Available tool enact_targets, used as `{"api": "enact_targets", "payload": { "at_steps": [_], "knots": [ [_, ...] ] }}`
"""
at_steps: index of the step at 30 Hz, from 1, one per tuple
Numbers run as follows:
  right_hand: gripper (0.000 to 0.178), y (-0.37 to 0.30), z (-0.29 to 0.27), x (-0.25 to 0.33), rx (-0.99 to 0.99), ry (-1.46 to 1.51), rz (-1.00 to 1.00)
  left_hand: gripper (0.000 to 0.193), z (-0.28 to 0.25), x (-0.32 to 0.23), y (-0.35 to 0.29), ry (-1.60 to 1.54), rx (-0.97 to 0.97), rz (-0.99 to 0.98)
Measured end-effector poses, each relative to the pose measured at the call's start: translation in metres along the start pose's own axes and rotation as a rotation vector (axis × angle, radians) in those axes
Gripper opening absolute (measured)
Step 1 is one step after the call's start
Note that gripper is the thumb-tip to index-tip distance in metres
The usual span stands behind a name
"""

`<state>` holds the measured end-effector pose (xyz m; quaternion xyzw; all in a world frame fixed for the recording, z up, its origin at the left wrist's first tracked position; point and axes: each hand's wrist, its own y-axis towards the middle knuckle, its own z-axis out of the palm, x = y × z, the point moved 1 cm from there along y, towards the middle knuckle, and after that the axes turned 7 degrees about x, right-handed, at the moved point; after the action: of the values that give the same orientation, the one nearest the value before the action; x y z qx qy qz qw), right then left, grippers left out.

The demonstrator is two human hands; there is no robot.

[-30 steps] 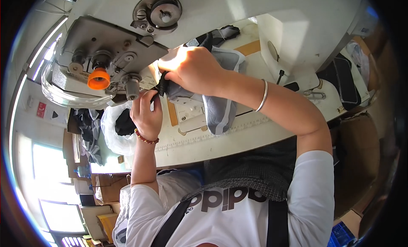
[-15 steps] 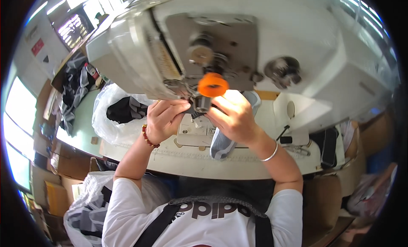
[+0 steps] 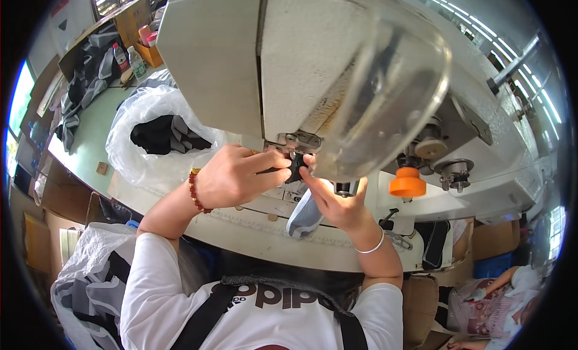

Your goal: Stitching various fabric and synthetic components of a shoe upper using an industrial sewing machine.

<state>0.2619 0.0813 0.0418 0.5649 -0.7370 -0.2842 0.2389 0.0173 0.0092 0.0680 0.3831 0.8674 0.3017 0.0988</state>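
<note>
My left hand (image 3: 239, 174) is closed in a pinch on a small black fabric piece (image 3: 295, 167), just below the needle area (image 3: 299, 142) of a white sewing machine (image 3: 211, 61). From the other side my right hand (image 3: 340, 205) grips the same piece between thumb and fingers. Part of that hand is covered by the machine's clear plastic guard (image 3: 391, 91). A grey fabric piece (image 3: 305, 219) lies on the white table (image 3: 265, 238), partly beneath my right hand. The needle tip cannot be made out.
A white plastic bag (image 3: 120, 139) with black and grey pieces sits left of the machine. Two bottles (image 3: 136, 62) stand behind it. An orange knob (image 3: 407, 182) hangs at the machine's right. Another bag (image 3: 72, 263) is at lower left; another person (image 3: 487, 308) is at lower right.
The view has shifted, so the machine's needle area and clear guard show more plainly. Both hands stay at the needle area, and the black piece between them is easier to see.
</note>
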Motion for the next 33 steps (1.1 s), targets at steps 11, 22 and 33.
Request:
{"api": "enact_targets", "payload": {
  "at_steps": [11, 22, 33],
  "knots": [
    [0.036, -0.001, 0.002, 0.003, 0.058, 0.219, 0.02, 0.016, 0.014, 0.0, -0.007, -0.058, -0.158, 0.041],
    [0.036, -0.01, 0.004, 0.0, 0.149, 0.098, -0.026, 0.018, 0.008, -0.01, -0.001, -0.175, -0.179, -0.118],
    [0.034, -0.006, 0.008, 0.002, 0.085, 0.179, 0.041, 0.018, -0.004, -0.013, 0.002, 0.1, -0.117, -0.001]
  ]
}}
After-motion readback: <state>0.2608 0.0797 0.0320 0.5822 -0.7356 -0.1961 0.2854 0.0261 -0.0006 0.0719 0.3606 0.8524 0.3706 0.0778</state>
